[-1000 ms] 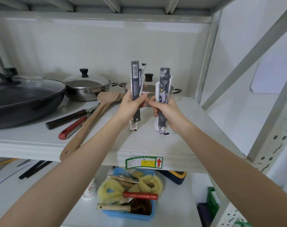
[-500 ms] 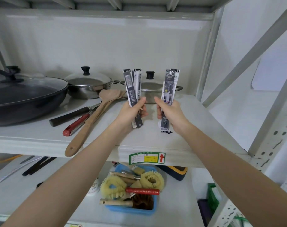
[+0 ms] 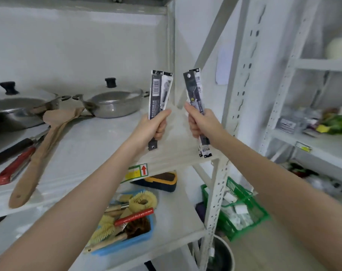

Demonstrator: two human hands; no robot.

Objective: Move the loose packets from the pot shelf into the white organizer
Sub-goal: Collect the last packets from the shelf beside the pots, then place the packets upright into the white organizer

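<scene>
- Black-and-white packets (image 3: pixel 160 94) stand nearly upright in the left hand (image 3: pixel 153 127), which is clenched round their lower part; a short end pokes out below the fist.
- More packets, the right-hand packets (image 3: pixel 195 90), lean with their tops toward 11 o'clock in the right hand (image 3: pixel 202 124), fist closed round the middle, lower ends hanging past the wrist.
- Both bundles are lifted off the pot shelf (image 3: pixel 99 145) and sit over its right end, near the front corner; a clear gap separates the two fists.
- At 9 o'clock from the hands, two lidded steel pots (image 3: pixel 115 103) stand at the shelf back, well apart from the packets.
- A wooden spatula (image 3: pixel 43 151) lies diagonally, its handle end overhanging the front edge at 8 o'clock; a red-handled tool (image 3: pixel 13 169) lies just beside it.
- At 3 o'clock, the perforated upright (image 3: pixel 215 202) marks the shelf's corner; beyond it is open air up to the neighbouring rack (image 3: pixel 312 141).
- At 6 o'clock, below the shelf lip, a blue tray (image 3: pixel 127 243) of brushes sits on the lower shelf, and a green basket (image 3: pixel 242 210) rests on the floor at 5 o'clock.
- No white organizer can be made out for certain.
</scene>
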